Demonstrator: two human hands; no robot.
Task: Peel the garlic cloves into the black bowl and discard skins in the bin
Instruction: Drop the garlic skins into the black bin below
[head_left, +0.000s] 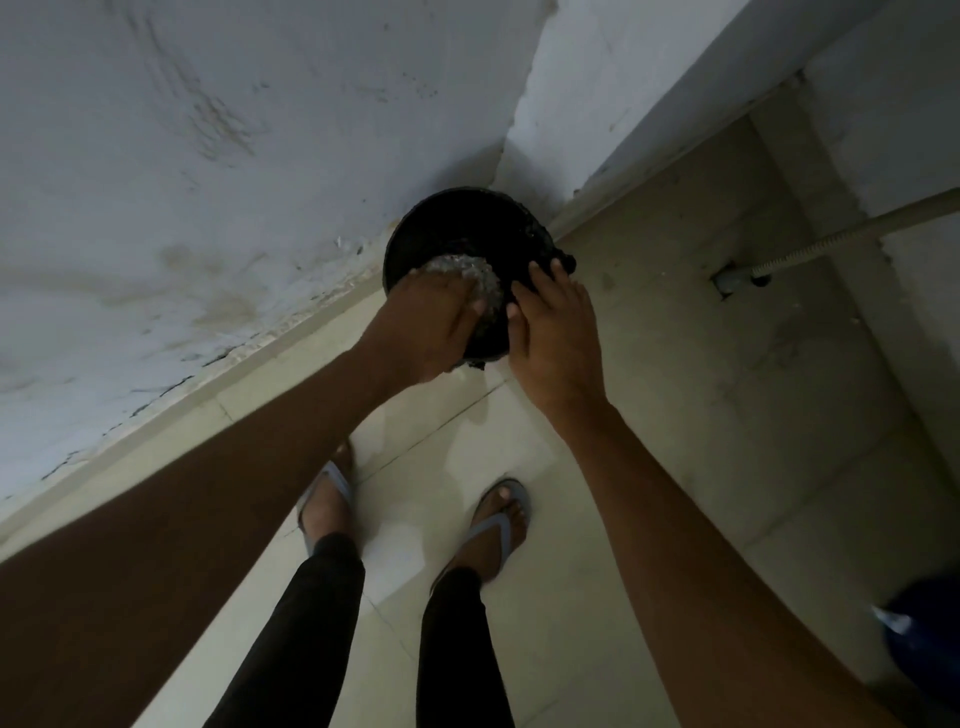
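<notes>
Head view: you stand over a black bin (457, 228) lined with a dark bag, set on the floor (649, 415) in the corner where two walls meet. Your left hand (426, 322) reaches over the near rim of the bin, fingers curled down around a crumpled, shiny clear wrapper or bag (480, 278) that sits just inside the bin mouth; the left grip is clamped on it. What is inside that wrapper is too blurred to tell. Your right hand (558, 332) lies against the bin's right side, fingers fairly straight and spread, fingertips touching the black liner at the rim; that grip is apart, holding nothing that shows. The black bowl and garlic cloves are out of frame.

Room: dim light. The wall (208, 156) at left is pale, stained and streaked, with cracked, flaking paint along its base. The floor has large cream tiles with thin grout lines. At right a ribbed grey hose (831, 236) runs down to a drain hole (727, 283) at the foot of the tiled right-hand wall. A blue object (924, 639) sits at the lower right edge, cut off. Your feet in grey flip-flops (498, 519) stand just short of the bin, legs in black trousers.
</notes>
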